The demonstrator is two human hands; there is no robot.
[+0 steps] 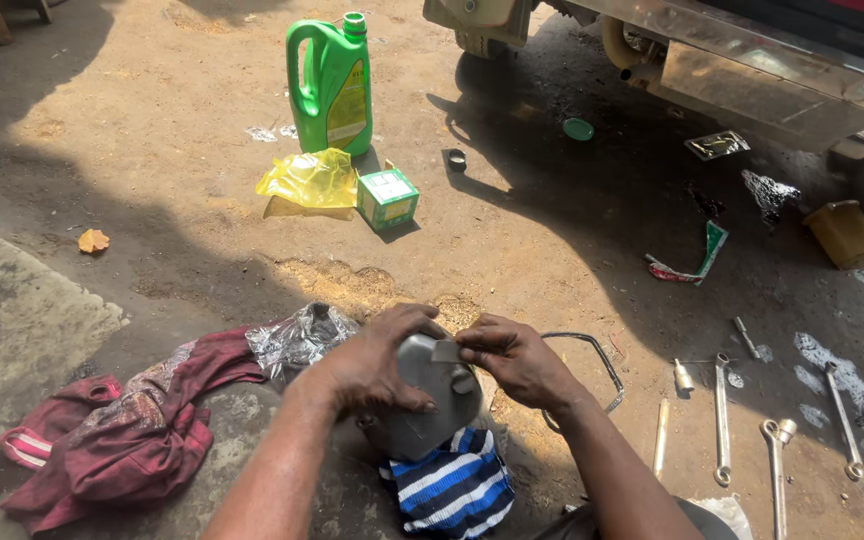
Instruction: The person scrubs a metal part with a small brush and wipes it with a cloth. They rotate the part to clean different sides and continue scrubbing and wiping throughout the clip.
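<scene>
A rounded grey metal part (422,410) rests on a blue-and-white striped cloth (452,485) on the dirt ground. My left hand (377,360) lies over the part's left side and grips it. My right hand (517,358) pinches a small grey scrap (445,351), maybe sandpaper, against the top of the part. Both forearms reach in from the bottom edge.
A dark red rag (122,440) and crumpled clear plastic (297,340) lie left. A green jug (332,85), yellow bag (310,180) and small green box (388,197) stand farther off. Spanners (720,420) lie right, a wire loop (597,365) nearby, and a vehicle (752,50) stands top right.
</scene>
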